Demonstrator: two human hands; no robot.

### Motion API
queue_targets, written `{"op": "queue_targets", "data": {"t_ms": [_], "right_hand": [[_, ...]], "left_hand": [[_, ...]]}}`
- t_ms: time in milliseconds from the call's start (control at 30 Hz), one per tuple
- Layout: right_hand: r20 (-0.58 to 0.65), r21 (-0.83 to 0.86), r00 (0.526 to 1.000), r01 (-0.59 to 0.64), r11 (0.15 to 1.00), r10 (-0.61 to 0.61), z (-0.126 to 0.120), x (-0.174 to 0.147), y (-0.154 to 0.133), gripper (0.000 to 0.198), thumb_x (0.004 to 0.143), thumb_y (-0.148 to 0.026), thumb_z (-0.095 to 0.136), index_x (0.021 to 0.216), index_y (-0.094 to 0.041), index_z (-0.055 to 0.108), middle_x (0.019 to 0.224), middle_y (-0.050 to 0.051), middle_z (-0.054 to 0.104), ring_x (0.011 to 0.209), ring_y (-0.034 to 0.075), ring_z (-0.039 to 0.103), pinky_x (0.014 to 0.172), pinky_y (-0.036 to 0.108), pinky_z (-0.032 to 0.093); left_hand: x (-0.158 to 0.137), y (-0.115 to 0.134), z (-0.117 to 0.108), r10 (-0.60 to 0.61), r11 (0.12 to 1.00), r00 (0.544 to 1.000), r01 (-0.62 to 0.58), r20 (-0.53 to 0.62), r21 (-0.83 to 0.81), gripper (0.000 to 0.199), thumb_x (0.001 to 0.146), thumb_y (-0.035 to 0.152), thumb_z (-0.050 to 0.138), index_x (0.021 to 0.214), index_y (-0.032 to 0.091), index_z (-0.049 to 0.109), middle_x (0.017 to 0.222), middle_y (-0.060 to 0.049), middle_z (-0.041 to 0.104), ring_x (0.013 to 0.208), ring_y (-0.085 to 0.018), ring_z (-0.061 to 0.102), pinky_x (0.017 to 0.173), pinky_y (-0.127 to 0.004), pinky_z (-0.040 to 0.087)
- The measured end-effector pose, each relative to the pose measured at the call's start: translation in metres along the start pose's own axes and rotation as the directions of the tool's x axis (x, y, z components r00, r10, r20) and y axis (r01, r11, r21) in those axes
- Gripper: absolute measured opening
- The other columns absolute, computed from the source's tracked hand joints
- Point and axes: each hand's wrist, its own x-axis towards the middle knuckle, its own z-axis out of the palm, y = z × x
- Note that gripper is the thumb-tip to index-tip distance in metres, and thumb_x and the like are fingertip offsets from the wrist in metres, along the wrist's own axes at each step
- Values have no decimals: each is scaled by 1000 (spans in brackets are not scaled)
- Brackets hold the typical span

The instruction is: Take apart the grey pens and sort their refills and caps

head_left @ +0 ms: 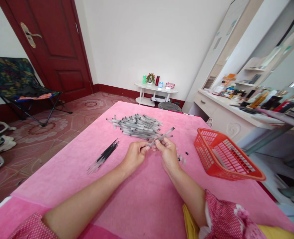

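Both hands meet over the middle of the pink-covered table point(137, 186). Between them is a clear pen point(168, 132) with a dark end pointing up and to the right. My right hand point(167, 150) is closed around its barrel, and my left hand point(136, 152) pinches the lower left end. Just beyond my hands lies a heap of clear pens point(139, 126) with dark ends. A bundle of dark pen refills point(104, 155) rests left of my left hand. By my right wrist are a small black piece point(187, 153) and a few small clear and black parts, partly hidden.
An orange plastic basket point(226, 156) stands at the table's right side, with a pale item inside. Beyond is a low white stand point(156, 88) with small items. A cluttered dresser point(231, 109) is on the right, a folding chair point(25, 86) on the left.
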Motion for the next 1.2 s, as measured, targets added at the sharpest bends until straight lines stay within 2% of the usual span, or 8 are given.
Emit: {"op": "queue_targets", "data": {"t_ms": [200,433,533,667,833,1000,1100,1200], "right_hand": [[55,-31,996,74,997,-73,-5,1,-6,13,74,-29,61,76,-16,59,58,-3,56,50,9,51,51,22,42],[198,-20,974,116,993,-110,-1,-5,-17,12,78,-29,58,81,-17,58,63,-1,56,53,9,52,52,22,41],[158,-15,982,104,995,-100,0,-4,-16,14,79,-30,57,82,-17,58,63,-2,55,52,9,52,51,22,42],[-41,-64,996,73,995,-76,2,-5,-13,17,74,-31,62,76,-16,57,60,-2,56,50,9,51,49,21,43],[-75,82,996,-49,995,56,5,-6,-11,24,72,-35,63,83,-15,56,74,2,62,52,9,51,42,18,38],[-59,118,998,-27,993,34,7,-9,-15,24,76,-37,58,70,-14,54,62,-1,57,40,4,38,37,17,28],[-15,116,1000,-1,993,3,7,-9,-29,24,77,-37,58,70,-15,52,60,-2,54,37,3,31,34,17,21],[-57,221,997,55,974,-44,-5,2,-55,21,78,-36,58,74,-17,49,57,-6,47,35,1,23,33,15,17]], "left_hand": [[3,9,-8,-208,865,937,310,281,-393,28,75,36,56,63,11,54,51,4,40,44,-5,32,43,-18,23],[7,10,-35,-86,475,630,707,772,-524,36,60,28,74,85,10,55,56,9,20,43,-1,18,39,-13,8],[5,11,-27,-166,624,728,600,665,-501,35,69,41,65,85,11,54,54,8,28,41,-3,25,39,-14,16],[0,13,-8,-109,971,986,134,130,-198,27,77,40,55,76,13,55,58,1,48,50,-9,43,49,-20,34],[-6,12,-1,200,941,980,-196,12,277,20,84,23,44,79,15,61,74,-5,60,71,-15,54,68,-26,38],[-3,21,1,-1,995,988,16,155,-97,27,85,34,44,72,14,57,59,0,49,54,-10,44,53,-21,34],[-3,26,-3,-126,778,885,368,448,-509,33,80,44,50,66,15,47,48,8,25,39,-4,17,37,-16,15],[-11,27,-10,-35,536,646,656,762,-532,34,74,44,60,66,14,46,49,9,22,38,-2,8,34,-16,5]]}}
